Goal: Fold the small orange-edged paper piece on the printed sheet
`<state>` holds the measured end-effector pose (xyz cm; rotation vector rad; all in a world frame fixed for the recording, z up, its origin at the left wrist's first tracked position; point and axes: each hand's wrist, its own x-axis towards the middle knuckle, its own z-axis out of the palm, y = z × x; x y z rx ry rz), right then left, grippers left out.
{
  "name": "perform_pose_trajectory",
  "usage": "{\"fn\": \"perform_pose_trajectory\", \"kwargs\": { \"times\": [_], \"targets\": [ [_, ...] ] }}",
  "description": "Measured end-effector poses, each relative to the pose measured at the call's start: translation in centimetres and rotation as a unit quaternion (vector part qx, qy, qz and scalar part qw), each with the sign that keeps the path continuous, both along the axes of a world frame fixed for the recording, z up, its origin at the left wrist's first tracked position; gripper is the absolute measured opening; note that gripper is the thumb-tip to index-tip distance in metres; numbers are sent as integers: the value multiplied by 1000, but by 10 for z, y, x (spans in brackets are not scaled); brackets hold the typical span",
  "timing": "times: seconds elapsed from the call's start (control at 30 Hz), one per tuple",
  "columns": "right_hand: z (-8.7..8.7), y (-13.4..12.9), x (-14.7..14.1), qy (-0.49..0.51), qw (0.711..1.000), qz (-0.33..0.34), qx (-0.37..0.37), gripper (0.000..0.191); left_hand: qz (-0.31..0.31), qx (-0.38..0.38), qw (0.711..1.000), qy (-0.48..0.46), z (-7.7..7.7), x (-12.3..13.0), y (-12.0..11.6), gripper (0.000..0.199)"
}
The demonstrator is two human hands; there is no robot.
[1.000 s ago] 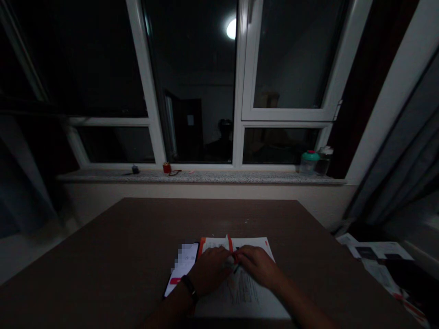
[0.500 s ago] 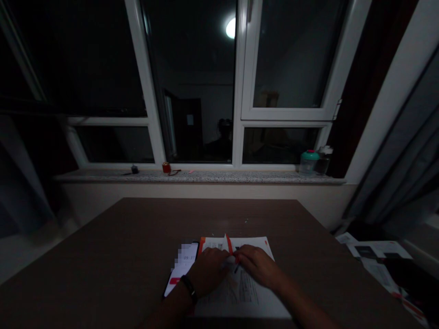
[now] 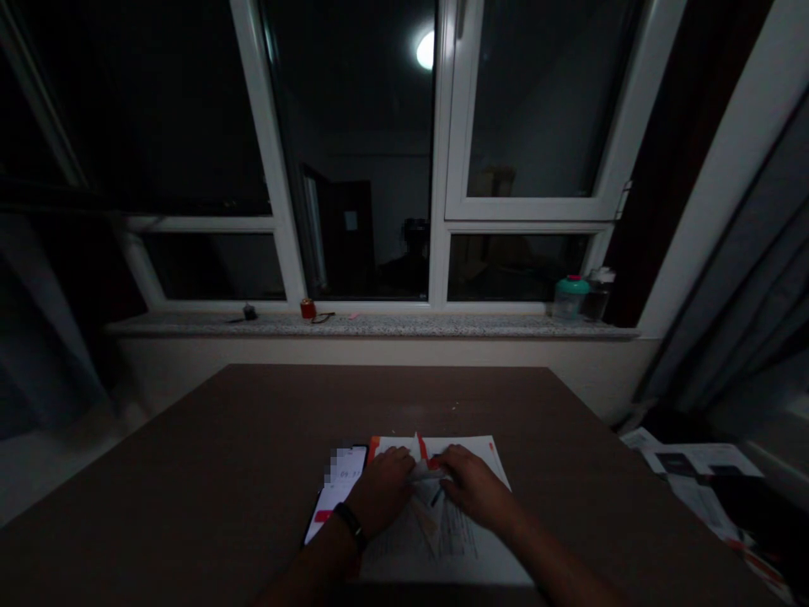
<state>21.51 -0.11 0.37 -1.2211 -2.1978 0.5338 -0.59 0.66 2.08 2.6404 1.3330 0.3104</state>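
Filling the far wall, a white-framed window [image 3: 441, 152] shows dark panes and a reflected ceiling lamp. Below it stands a brown table [image 3: 271, 438]; a grey curtain [image 3: 733, 287] hangs at right. A speckled stone sill [image 3: 404, 327] runs under the window. Printed sheets [image 3: 701, 460] lie beyond the table's right edge.

On the table's near part lies a printed sheet [image 3: 490, 552] with an orange left edge. The left hand [image 3: 385, 491], dark band at the wrist, has its fingers close together at the left of the folded paper [image 3: 428, 489]; whether its thumb pinches is not discernible. The right hand [image 3: 477, 489] has thumb and fingers apart, fingertips at the paper's red part. The folded paper rests on the printed sheet, between both hands, one point raised. A lit smartphone [image 3: 338, 485] lies just left of the sheet.

Containers, all on the sill: a clear jar [image 3: 570, 300], teal lid on; beside it a clear bottle [image 3: 597, 301], pale cap on; contents of both indistinct. Further left, a small red container [image 3: 308, 309], contents not visible.
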Motion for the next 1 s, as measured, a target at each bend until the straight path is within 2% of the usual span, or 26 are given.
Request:
{"fn": "perform_pose_trajectory", "kwargs": {
  "times": [0.2,0.37,0.5,0.6,0.73,1.0],
  "targets": [
    [2,-4,-4,-11,995,-97,34,6,28,7,1000,5,2,3,-2,12],
    [7,-11,-10,-42,998,-29,31,7,17,15,1000,-5,1,3,-3,13],
    [7,-6,-7,-93,994,-55,35,21,8,17,999,-27,4,3,-4,10],
    [5,-1,-4,-113,990,-81,33,22,-26,7,999,-33,7,4,-8,16],
    [2,1,-4,-91,991,-90,33,22,-76,-15,997,-9,10,8,-14,26],
    [-6,-6,-14,-99,988,-118,21,29,-79,-14,996,30,11,15,-26,49]
  ]
}}
